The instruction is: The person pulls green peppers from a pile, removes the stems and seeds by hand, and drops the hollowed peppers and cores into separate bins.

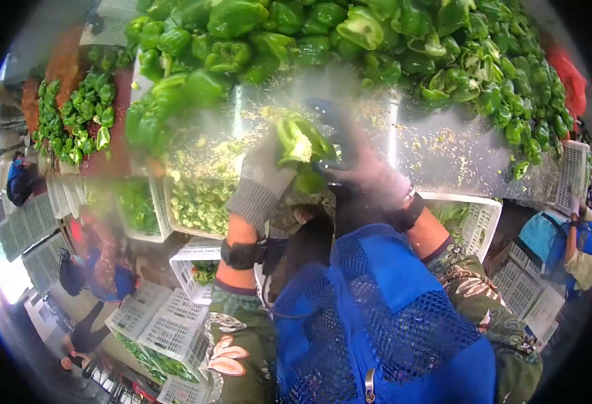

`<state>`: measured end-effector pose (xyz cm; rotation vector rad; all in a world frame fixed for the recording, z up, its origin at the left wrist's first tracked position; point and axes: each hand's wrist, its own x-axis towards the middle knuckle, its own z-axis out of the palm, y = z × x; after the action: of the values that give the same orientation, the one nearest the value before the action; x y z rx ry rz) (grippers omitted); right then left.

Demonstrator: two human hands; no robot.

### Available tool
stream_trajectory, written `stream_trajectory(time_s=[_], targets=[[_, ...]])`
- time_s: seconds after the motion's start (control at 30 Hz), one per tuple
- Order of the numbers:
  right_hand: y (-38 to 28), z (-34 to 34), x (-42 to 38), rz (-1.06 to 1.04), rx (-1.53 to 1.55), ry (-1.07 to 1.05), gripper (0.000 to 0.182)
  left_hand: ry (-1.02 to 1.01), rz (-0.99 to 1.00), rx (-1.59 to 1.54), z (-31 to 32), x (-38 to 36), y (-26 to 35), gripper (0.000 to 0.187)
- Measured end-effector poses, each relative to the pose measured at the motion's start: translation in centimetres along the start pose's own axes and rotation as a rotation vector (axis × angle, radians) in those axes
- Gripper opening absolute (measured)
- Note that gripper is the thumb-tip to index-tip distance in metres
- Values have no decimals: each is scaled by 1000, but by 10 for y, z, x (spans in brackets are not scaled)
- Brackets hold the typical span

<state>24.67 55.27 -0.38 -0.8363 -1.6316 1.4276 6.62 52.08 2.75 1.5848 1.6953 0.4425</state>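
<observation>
We raised both gloved hands over the table (444, 158). Our left hand (263, 176) gripped a green pepper (298, 140); our right hand's (370, 176) fingers, blurred, seemingly clasped it too.

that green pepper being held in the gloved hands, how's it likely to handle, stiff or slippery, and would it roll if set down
The green pepper looks cut open and hollow, so probably light for its size and fairly stiff. Its skin is glossy, so it may be a bit slippery, though the left hand and right hand wear gloves that likely help. Its lumpy, opened shape should roll little.
</observation>
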Motion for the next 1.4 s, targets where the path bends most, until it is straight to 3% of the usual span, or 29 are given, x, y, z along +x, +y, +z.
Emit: stream_trajectory(time_s=[0.07,0.13,0.2,0.27,0.37,0.47,0.6,0.63,0.73,0.83,0.87,0.9,0.97,1.0,1.03,1.07,1.1,1.13,1.2,1.3,1.4], targets=[[-27,4,-7,68,14,-191,75,-60,1,-4,-18,-24,15,45],[-41,19,-8,-70,-93,-345,74,-99,0,57,-34,-51,24,33],[-61,23,-9,-125,-201,-430,71,-12,82,192,-41,-83,21,33],[-76,35,-21,-155,-286,-479,68,-43,79,74,-42,-101,12,33],[-113,49,-34,-152,-306,-473,59,-54,-87,80,-54,-137,32,49],[-121,61,-40,-210,-385,-490,58,92,-43,-54,-46,-158,21,46],[-114,64,-46,-109,-494,-535,59,31,-192,-272,-35,-154,12,37],[-110,63,-42,-83,-523,-549,59,116,-174,-184,-24,-152,4,37],[-96,60,-37,-102,-581,-521,61,225,-260,-404,-12,-147,11,36],[-91,46,-45,-38,-747,-432,62,55,-474,-749,11,-124,1,30],[-84,41,-43,39,-757,-467,60,57,-452,-704,22,-113,-3,29],[-79,41,-44,-42,-811,-419,52,77,-378,-538,34,-102,1,28],[-71,38,-39,147,-526,-434,42,123,-319,-258,44,-88,-2,29],[-67,38,-39,254,-217,-421,39,138,-322,-196,51,-83,-6,30],[-22,18,-48,133,-159,-269,45,262,-173,-355,54,-79,-8,26],[-7,3,-39,183,-241,-381,68,231,-209,-358,62,-69,-15,26],[-15,2,-37,177,-269,-417,66,378,-141,-308,47,-88,-2,24],[-5,-4,-36,223,-327,-434,64,365,-143,-231,35,-99,4,23],[-12,3,-39,241,-133,-343,62,442,-72,-349,33,-111,2,26],[-22,12,-33,235,32,-443,58,580,-21,-494,43,-133,-2,36],[-34,29,-44,212,-16,-479,55,548,-77,-428,53,-153,-11,45]])
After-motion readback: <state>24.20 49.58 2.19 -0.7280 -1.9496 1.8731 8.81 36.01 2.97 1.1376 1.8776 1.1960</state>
